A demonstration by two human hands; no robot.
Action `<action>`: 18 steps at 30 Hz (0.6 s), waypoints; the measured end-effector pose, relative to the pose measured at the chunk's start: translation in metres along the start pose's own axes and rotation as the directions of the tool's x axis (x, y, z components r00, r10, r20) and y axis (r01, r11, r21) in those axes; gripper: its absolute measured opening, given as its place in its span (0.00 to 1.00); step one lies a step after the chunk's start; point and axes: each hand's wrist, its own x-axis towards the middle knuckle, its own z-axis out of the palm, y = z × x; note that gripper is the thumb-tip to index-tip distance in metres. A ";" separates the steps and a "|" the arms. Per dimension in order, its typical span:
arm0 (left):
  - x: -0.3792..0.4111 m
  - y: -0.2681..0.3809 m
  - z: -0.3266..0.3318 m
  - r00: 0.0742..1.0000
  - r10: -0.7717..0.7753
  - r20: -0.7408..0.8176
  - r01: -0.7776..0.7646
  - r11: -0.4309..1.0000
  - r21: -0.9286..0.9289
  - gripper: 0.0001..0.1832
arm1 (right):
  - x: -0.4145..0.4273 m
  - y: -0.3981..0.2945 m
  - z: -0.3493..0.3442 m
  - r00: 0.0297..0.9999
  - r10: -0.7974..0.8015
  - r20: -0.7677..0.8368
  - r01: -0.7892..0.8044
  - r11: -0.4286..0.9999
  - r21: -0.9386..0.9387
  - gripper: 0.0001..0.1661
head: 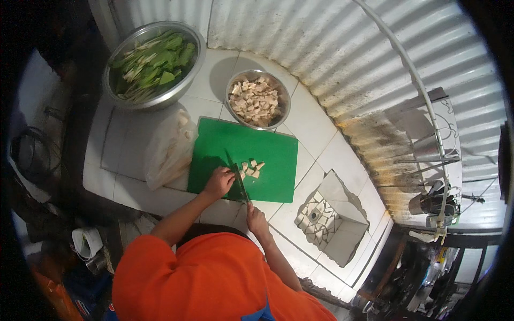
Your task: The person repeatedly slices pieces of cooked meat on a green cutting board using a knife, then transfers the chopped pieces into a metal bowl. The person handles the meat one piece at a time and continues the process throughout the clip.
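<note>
A kitchen knife (pixel 239 182) is gripped by its handle in my right hand (pixel 257 220). Its blade slants up and left across the green cutting board (pixel 217 138). Against the blade's left side rest the bent fingertips of my left hand (pixel 219 183); whatever is under them is hidden. Several pale cubes (pixel 252 172), possibly tofu or meat, lie on the board just right of the blade. Beyond the board's far edge stands a steel bowl (pixel 287 105) full of similar pale pieces. A translucent plastic bag (pixel 166 148) with pale contents lies at the board's left edge.
A large metal basin (pixel 176 94) of leafy greens stands at the far left of the white tiled counter (pixel 321 138). To the right is a tiled sink (pixel 353 236) with a drain. A corrugated metal wall (pixel 305 44) bounds the back, with a pipe (pixel 417 76) along it.
</note>
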 end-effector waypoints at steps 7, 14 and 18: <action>0.002 -0.008 0.011 0.998 0.042 0.048 -0.044 0.998 0.043 0.06 | 0.084 -0.015 0.024 0.968 -0.198 -0.153 0.193 0.980 -0.050 0.31; -0.008 -0.008 0.002 0.974 0.062 0.217 -0.085 0.992 0.098 0.11 | 0.137 -0.044 0.012 0.951 -0.277 -0.137 0.281 0.960 0.005 0.35; -0.009 -0.012 0.014 0.992 -0.056 0.113 0.055 0.998 0.016 0.11 | 0.073 -0.041 -0.016 0.948 -0.139 -0.287 0.217 0.941 0.260 0.42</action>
